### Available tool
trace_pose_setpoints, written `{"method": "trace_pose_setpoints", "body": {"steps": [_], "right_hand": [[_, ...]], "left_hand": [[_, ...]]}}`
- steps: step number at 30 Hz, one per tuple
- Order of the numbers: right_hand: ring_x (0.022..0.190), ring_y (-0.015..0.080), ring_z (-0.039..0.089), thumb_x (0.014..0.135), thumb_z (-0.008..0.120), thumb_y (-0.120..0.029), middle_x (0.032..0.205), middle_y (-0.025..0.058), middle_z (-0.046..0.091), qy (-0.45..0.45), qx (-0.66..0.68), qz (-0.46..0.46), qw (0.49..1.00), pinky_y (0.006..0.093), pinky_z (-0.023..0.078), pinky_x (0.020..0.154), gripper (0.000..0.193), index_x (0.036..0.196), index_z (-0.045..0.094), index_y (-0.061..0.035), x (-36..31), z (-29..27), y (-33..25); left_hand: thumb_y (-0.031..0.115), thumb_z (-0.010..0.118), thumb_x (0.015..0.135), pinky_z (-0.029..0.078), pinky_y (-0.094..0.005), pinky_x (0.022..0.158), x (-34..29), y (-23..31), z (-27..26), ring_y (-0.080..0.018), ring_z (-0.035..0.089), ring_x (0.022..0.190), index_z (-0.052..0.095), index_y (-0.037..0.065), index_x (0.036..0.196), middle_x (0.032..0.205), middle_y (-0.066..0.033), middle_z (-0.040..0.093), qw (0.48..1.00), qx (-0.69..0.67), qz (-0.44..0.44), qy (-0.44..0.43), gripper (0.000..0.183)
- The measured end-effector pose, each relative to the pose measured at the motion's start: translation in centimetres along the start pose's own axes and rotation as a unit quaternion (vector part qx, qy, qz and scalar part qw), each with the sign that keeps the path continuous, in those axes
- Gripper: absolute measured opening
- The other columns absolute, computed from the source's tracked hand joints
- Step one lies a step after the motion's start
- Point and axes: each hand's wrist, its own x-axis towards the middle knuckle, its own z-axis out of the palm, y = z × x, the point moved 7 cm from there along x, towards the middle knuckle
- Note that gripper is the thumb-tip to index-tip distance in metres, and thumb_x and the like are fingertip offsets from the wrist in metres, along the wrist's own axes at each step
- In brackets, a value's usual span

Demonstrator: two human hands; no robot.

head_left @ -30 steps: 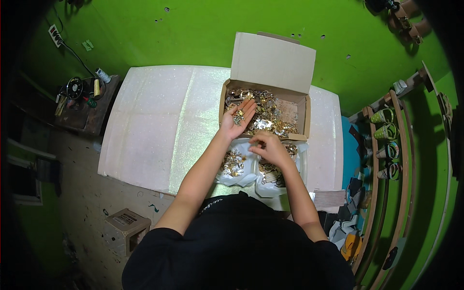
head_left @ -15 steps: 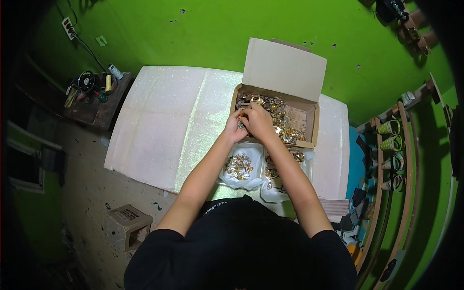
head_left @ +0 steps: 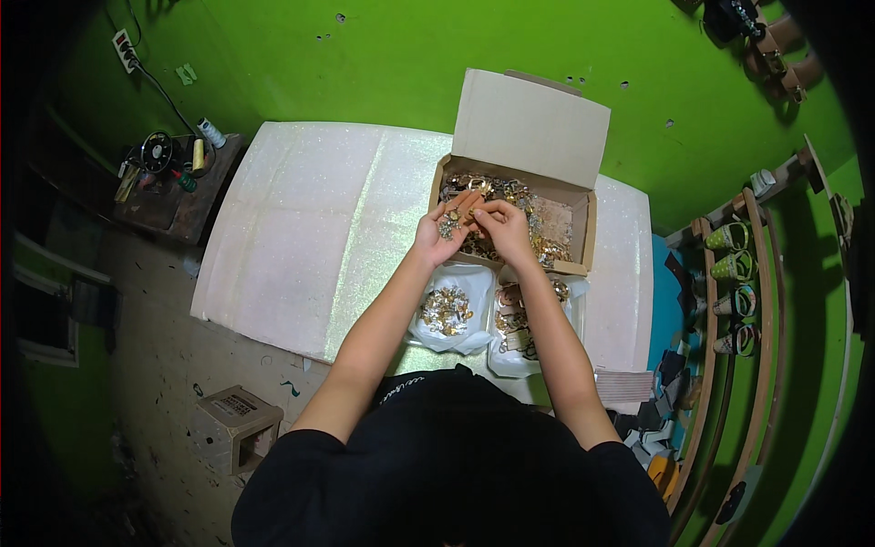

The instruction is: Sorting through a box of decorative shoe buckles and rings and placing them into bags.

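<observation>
Palm up over the near left part of a cardboard box, my left hand cradles a small heap of metal fittings, silver and gold in colour. My right hand is beside it, thumb and forefinger pinched close to the left fingers; whatever lies in that pinch is too small to make out. Loose gold, silver and dark metal fittings, some like buckles, fill much of the open cardboard box. Nearer to me stand two containers lined with white plastic: the left one with small shiny pieces, the right one with larger ones.
Beneath it all is a table with a shimmering white cover, against a green wall. Thread spools and tools stand on a small side table at left. A wooden stool is on the floor. Sandals hang on a rack at right.
My hands have drawn apart. The left palm has opened and now shows the fittings, while the right hand has shifted slightly right, still pinched.
</observation>
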Motion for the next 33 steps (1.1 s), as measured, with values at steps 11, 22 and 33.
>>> {"method": "trace_pose_setpoints", "body": {"steps": [11, 22, 33], "right_hand": [[0.060, 0.0072, 0.052, 0.075, 0.057, -0.004, 0.074, 0.0051, 0.060, -0.097, -0.013, 0.166, 0.981, 0.0185, 0.042, 0.054, 0.017, 0.090, 0.058, 0.0034, -6.7, 0.3, 2.2], [0.059, 0.0143, 0.055, 0.071, 0.063, -0.014, 0.071, 0.0084, 0.059, -0.162, -0.326, 0.095, 0.926, 0.0270, 0.044, 0.058, 0.019, 0.084, 0.061, -0.0008, -7.6, 1.6, -0.4], [0.077, 0.0274, 0.053, 0.067, 0.060, -0.013, 0.080, 0.0108, 0.053, -0.070, -0.464, -0.177, 0.865, 0.0364, 0.044, 0.068, 0.016, 0.082, 0.064, -0.0088, 0.6, 4.4, -4.0]], "left_hand": [[0.020, 0.018, 0.090, 0.031, -0.0417, 0.096, -0.4, 0.0, 0.0, -0.0288, 0.030, 0.120, 0.031, -0.003, 0.121, 0.127, -0.0176, 0.034, 0.993, -0.117, -0.010, -0.005, 0.041], [0.022, 0.018, 0.090, 0.031, -0.0419, 0.097, -0.5, -0.1, -0.2, -0.0296, 0.028, 0.121, 0.031, -0.004, 0.121, 0.128, -0.0178, 0.032, 0.994, -0.111, -0.008, -0.005, 0.042], [0.020, 0.037, 0.087, 0.048, -0.0220, 0.060, 0.0, -0.4, -3.9, -0.0140, 0.054, 0.072, 0.050, 0.002, 0.091, 0.083, -0.0068, 0.054, 0.993, -0.067, -0.039, 0.085, 0.022]]}}
